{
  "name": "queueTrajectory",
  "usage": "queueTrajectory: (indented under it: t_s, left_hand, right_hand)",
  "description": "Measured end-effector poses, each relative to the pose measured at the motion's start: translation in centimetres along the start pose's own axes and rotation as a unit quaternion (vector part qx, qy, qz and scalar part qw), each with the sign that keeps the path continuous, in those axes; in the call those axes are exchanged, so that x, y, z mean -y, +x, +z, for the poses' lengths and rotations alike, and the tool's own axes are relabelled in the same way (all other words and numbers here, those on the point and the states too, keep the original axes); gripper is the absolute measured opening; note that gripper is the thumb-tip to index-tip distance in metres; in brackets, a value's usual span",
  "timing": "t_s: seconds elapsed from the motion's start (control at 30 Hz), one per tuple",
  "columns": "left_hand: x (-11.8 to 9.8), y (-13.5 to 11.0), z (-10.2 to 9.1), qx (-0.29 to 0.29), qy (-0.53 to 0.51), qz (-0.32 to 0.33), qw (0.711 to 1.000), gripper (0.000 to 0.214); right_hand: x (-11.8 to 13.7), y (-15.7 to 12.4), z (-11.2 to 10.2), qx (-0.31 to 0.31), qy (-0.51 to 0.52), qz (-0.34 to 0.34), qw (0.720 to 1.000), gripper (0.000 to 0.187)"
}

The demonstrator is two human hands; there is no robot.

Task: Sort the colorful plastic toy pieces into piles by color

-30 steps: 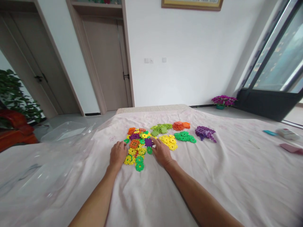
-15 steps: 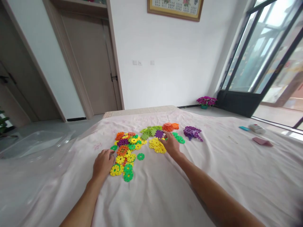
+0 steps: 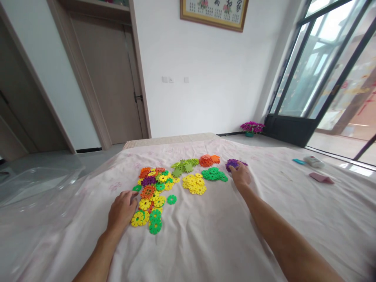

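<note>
Head view: rests right hand (image 3: 241,174) on purple pile (image 3: 231,162), apparently grouped by colour; cannot tell grip's contents; rests left hand (image 3: 121,209), half-spread, beside mixed pieces (image 3: 154,196).

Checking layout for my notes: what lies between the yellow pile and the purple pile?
In the head view, the green pile lies between the yellow pile and the purple pile.

"What colours are in the mixed heap of notched pieces (image 3: 154,196)?"
"Yellow, green, orange and purple."
"And in single colours?"
"A lime-green pile (image 3: 187,167), an orange pile (image 3: 206,161), a yellow pile (image 3: 194,185), a green pile (image 3: 212,174) and a purple pile (image 3: 230,163)."
"The cloth (image 3: 202,235)?"
"Pinkish white, with faint pink floral print."
</note>
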State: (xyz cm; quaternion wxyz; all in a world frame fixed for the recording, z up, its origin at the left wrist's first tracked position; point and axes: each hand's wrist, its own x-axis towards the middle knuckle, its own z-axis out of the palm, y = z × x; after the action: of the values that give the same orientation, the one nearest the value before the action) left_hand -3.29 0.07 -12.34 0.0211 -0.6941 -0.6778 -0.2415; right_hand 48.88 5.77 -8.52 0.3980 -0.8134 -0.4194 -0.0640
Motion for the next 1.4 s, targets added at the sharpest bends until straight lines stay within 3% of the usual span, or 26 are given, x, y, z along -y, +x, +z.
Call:
queueTrajectory:
  t_s: [0.07, 0.17, 0.23, 0.33, 0.4, 0.53, 0.73, 0.9, 1.07, 1.23, 1.4]
  left_hand:
    - [-0.1, -0.1, -0.1, -0.003, -0.002, -0.001, 1.0, 0.029]
    - [-0.3, -0.1, -0.3, -0.006, -0.011, -0.005, 1.0, 0.029]
    - [-0.5, -0.2, -0.4, -0.005, -0.018, -0.007, 1.0, 0.029]
    - [-0.7, -0.3, -0.6, -0.004, -0.022, -0.008, 1.0, 0.029]
    - [-0.7, -0.3, -0.7, -0.005, -0.023, -0.005, 1.0, 0.029]
    - [-0.6, -0.3, -0.7, -0.005, -0.023, 0.003, 1.0, 0.03]
    - [-0.4, -0.2, -0.4, -0.007, -0.018, 0.008, 1.0, 0.03]
    - [-0.4, -0.3, -0.4, -0.008, -0.021, 0.014, 1.0, 0.03]
    - [-0.4, -0.4, -0.4, -0.011, -0.021, 0.021, 1.0, 0.03]
    - [-0.4, -0.5, -0.4, -0.008, -0.022, 0.024, 0.999, 0.032]
    - [-0.3, -0.6, -0.4, -0.012, -0.023, 0.029, 0.999, 0.031]
  right_hand:
    - [1.9, -1.6, 0.7, 0.006, 0.041, -0.042, 0.998, 0.037]
    - [6.2, -4.9, 1.8, 0.07, 0.132, -0.161, 0.976, 0.029]
    - [9.4, -7.7, 2.2, 0.148, 0.175, -0.248, 0.941, 0.024]
    - [13.3, -12.6, 2.4, 0.274, 0.206, -0.363, 0.866, 0.018]
    - [14.8, -15.7, 2.3, 0.306, 0.207, -0.386, 0.845, 0.016]
    - [15.4, -19.7, 1.9, 0.333, 0.156, -0.408, 0.836, 0.02]
    - [14.3, -19.8, 1.2, 0.332, 0.135, -0.449, 0.819, 0.023]
    - [13.8, -19.5, 1.4, 0.349, 0.152, -0.42, 0.824, 0.017]
    - [13.7, -19.4, 1.9, 0.358, 0.159, -0.388, 0.834, 0.038]
    - [13.9, -19.1, 1.6, 0.376, 0.141, -0.393, 0.827, 0.022]
    - [13.7, -18.8, 1.6, 0.366, 0.144, -0.396, 0.83, 0.029]
